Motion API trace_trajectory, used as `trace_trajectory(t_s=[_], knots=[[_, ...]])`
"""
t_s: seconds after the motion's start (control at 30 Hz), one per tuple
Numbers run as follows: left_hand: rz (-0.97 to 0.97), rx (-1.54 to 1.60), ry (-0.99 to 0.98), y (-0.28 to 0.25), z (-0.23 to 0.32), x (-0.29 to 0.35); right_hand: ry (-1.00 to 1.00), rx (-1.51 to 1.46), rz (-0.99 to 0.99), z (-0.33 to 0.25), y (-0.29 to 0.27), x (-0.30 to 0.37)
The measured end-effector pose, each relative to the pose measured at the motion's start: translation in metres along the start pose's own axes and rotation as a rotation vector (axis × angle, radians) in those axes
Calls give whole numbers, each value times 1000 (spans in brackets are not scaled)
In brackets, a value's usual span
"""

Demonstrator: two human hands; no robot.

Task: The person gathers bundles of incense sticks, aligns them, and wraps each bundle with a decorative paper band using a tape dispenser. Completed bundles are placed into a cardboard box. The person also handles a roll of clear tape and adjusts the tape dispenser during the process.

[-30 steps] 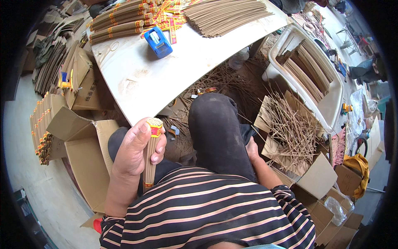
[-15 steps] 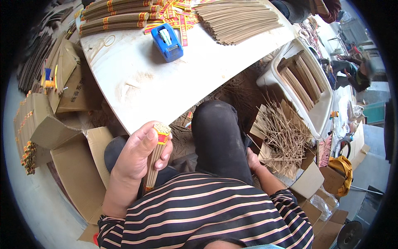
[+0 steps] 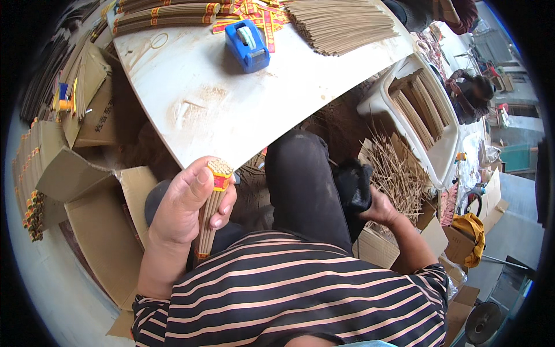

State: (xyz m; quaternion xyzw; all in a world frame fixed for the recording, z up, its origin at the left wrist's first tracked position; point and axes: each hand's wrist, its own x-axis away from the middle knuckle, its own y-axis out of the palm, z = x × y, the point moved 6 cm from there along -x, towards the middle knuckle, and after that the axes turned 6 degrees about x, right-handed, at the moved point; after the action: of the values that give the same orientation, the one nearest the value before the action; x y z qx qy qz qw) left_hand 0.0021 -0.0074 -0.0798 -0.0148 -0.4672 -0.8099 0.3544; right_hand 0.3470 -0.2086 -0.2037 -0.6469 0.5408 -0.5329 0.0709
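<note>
Tape disp. (image 3: 248, 47) well in from table (image 3: 260, 101) edges. L fingers (image 3: 229, 199) curled snug round stick bundle (image 3: 210, 217) near table corner: tan, red/yel. bands (image 3: 221, 183). R hand (image 3: 379, 209) at blk item (image 3: 354, 189); can't tell grip.

The shirt (image 3: 289, 283) was black with thin pale stripes, and the sleeves (image 3: 151, 317) had the same stripes also. The trousers (image 3: 303, 196) were dark and looked a little dusty. The left hand (image 3: 191, 202) and right hand (image 3: 380, 208) were bare.
</note>
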Motion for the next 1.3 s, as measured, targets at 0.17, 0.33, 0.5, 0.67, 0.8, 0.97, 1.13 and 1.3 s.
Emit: trace_trajectory(t_s=[0.17,0.33,0.5,0.67,0.8,0.97,1.13,1.3], knots=[[18,-10,41,6,-3,17,36,-3,34,-25,-52,30],[-13,11,85,13,-5,28,-51,-173,152,-61,-109,81],[-10,47,117,21,-9,39,-84,-290,153,-90,-148,107],[13,70,179,21,-7,48,-258,-1049,265,-110,-115,82],[19,127,205,12,1,56,-253,-1529,345,-112,-84,72],[22,89,255,5,10,64,-197,-1590,376,-99,-43,62],[32,81,233,13,7,55,-147,-1602,399,-86,-18,59],[25,60,233,17,7,55,-136,-1590,392,-86,-11,55]])
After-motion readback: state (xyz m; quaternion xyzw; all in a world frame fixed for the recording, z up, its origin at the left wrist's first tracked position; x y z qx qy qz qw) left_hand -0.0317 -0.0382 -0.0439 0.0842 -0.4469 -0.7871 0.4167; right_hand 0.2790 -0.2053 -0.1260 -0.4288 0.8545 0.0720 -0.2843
